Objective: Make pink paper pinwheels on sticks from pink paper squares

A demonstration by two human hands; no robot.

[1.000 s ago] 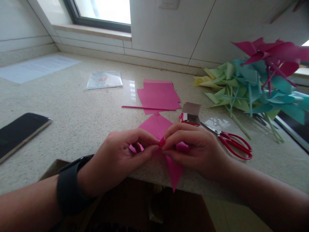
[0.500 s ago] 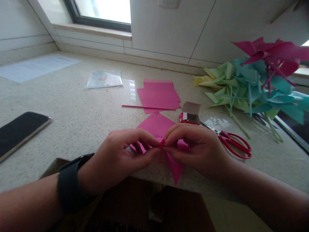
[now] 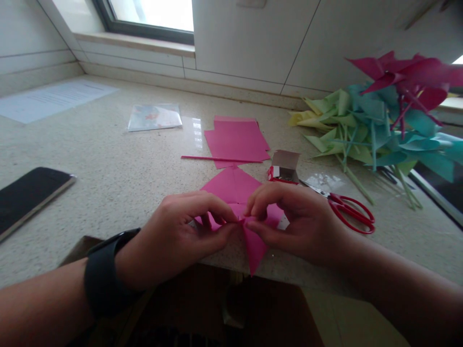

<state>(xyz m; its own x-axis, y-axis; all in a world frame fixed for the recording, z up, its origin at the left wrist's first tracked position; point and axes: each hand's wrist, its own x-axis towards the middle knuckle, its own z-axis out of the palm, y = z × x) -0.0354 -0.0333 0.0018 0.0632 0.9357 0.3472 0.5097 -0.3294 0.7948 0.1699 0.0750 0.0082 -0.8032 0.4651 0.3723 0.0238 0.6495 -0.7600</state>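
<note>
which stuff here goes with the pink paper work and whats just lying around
Likely part of the work:
- cut pink paper, pinched by the left hand
- stacked pink sheets
- pink stick
- open red box
- scissors

Apparently just lying about:
- dark phone
- printed page
- clear packet
- coloured pinwheels

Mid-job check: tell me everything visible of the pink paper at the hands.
The pink paper looks thin and matte, with a faint line down its far section. The left hand pinches it near its middle; whether the right hand touches it is unclear. One corner points toward the pink stack, and a narrow tip points toward the near edge of the counter. The hands hide part of it.
</note>
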